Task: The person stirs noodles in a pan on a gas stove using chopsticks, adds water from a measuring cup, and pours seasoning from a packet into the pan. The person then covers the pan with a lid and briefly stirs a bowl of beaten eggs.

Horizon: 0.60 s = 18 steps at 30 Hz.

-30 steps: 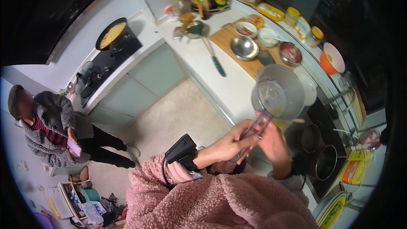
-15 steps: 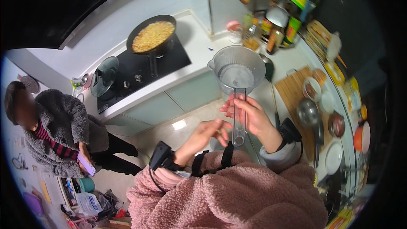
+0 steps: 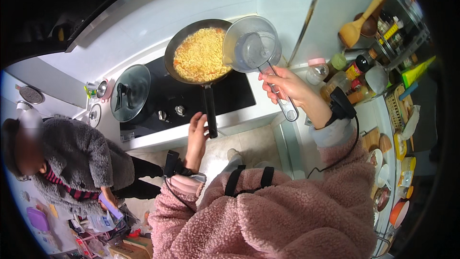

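Observation:
My right hand point(image 3: 289, 86) grips the long handle of a clear plastic measuring jug point(image 3: 244, 31). The jug is held at the right edge of a dark frying pan point(image 3: 169, 60), its spout side over the rim; whether any liquid is running out cannot be made out. Noodles point(image 3: 199, 55) with a few orange-red bits fill the pan. My left hand point(image 3: 195, 139) is beside the pan's black handle, fingers stretched out and apart; whether the fingertips touch the handle is unclear.
The pan sits on a black cooktop point(image 3: 235, 98). A glass lid point(image 3: 132, 100) lies at its left. On the right counter stand jars and bottles point(image 3: 317, 71), below a hanging wooden spatula point(image 3: 366, 14). Another person point(image 3: 91, 148) stands at the left with a purple phone.
My right hand has carried the measuring jug forward and left to the pan. My left hand has moved away from the jug to beside the pan handle. The view has shifted toward the stove.

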### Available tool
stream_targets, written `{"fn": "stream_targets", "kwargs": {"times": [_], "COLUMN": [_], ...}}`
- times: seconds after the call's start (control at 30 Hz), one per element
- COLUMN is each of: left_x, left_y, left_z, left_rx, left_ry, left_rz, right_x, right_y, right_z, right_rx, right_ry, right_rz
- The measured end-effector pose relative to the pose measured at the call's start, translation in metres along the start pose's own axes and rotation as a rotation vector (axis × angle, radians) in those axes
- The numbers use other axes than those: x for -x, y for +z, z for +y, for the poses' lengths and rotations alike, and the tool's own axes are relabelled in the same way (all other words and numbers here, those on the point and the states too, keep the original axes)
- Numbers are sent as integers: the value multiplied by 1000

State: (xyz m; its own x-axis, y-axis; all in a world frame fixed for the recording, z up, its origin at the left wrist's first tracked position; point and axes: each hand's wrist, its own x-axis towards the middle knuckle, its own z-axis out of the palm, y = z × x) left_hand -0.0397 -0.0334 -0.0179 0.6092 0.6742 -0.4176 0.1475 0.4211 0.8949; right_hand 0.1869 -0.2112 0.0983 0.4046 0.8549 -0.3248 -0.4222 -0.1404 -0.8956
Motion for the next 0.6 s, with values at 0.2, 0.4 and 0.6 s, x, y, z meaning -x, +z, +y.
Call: {"fn": "stream_targets", "kwargs": {"times": [0.2, 0.4, 0.6], "left_x": [-48, -47, -41], "left_y": [8, 21, 26], "left_z": [8, 5, 13], "left_rx": [255, 368, 327], "left_ry": [-270, -353, -346], "left_rz": [-382, -301, -240], "right_x": [-73, -120, -180], "right_y": [20, 35, 47], "right_z": [-12, -12, -16], "right_rx": [297, 498, 656], "right_ry": [102, 127, 116], "right_rz": [71, -1, -66]}}
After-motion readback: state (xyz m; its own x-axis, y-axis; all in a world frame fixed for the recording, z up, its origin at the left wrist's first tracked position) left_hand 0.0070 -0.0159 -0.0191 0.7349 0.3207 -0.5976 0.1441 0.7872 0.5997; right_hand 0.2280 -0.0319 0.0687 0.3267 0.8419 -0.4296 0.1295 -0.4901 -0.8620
